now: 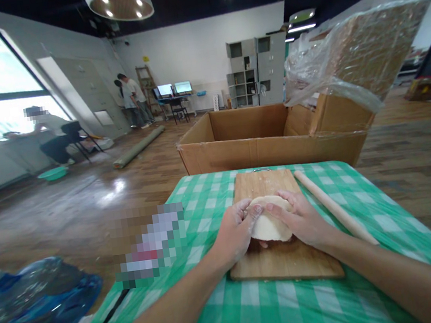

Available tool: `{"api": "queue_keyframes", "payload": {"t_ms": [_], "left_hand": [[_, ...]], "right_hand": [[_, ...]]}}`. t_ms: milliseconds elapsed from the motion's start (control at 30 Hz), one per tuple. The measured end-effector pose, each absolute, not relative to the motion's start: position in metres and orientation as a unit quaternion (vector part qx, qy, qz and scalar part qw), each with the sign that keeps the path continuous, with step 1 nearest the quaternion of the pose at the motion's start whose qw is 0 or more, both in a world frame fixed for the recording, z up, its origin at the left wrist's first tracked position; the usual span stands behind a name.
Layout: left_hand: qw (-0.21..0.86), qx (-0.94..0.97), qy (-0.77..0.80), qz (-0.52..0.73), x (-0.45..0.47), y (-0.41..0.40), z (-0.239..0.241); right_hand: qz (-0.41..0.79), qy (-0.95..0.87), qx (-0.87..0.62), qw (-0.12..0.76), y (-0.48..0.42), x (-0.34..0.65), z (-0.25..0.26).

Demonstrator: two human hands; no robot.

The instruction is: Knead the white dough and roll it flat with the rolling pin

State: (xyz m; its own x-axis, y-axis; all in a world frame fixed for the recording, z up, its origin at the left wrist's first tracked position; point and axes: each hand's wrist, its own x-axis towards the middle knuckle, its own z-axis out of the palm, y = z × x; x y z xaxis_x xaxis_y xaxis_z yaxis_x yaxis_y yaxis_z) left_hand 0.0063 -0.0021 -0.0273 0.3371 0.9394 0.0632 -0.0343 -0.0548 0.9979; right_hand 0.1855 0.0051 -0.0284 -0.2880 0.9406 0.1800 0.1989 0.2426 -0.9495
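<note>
A pale lump of dough (271, 227) lies on a wooden cutting board (284, 263) on a green-and-white checked tablecloth (259, 309). My left hand (235, 230) grips the dough from the left, fingers curled over its top. My right hand (301, 219) holds it from the right, fingers folded over the far edge. Both hands are dusted with flour. A wooden rolling pin (335, 208) rests on the cloth just right of the board, untouched.
A large open cardboard box (269, 144) stands behind the table, with plastic-wrapped cardboard (360, 52) above its right side. A blue water jug (38, 298) lies on the floor at left. People are far off at the back left.
</note>
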Motion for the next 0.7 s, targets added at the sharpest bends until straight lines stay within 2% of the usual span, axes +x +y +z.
{"api": "queue_keyframes", "payload": {"t_ms": [67, 267, 533, 700], "left_hand": [[0.561, 0.584, 0.392, 0.437, 0.006, -0.002, -0.028], [0.566, 0.576, 0.385, 0.448, 0.003, 0.001, -0.028], [0.456, 0.633, 0.436, 0.449, 0.002, 0.002, -0.028], [0.489, 0.615, 0.429, 0.445, 0.003, 0.002, -0.028]], "right_hand": [[0.446, -0.673, -0.419, 0.416, 0.006, 0.186, -0.029], [0.343, -0.733, -0.413, 0.418, 0.008, 0.188, -0.029], [0.457, -0.685, -0.380, 0.421, 0.011, 0.186, -0.036], [0.436, -0.692, -0.380, 0.432, 0.011, 0.186, -0.039]]}}
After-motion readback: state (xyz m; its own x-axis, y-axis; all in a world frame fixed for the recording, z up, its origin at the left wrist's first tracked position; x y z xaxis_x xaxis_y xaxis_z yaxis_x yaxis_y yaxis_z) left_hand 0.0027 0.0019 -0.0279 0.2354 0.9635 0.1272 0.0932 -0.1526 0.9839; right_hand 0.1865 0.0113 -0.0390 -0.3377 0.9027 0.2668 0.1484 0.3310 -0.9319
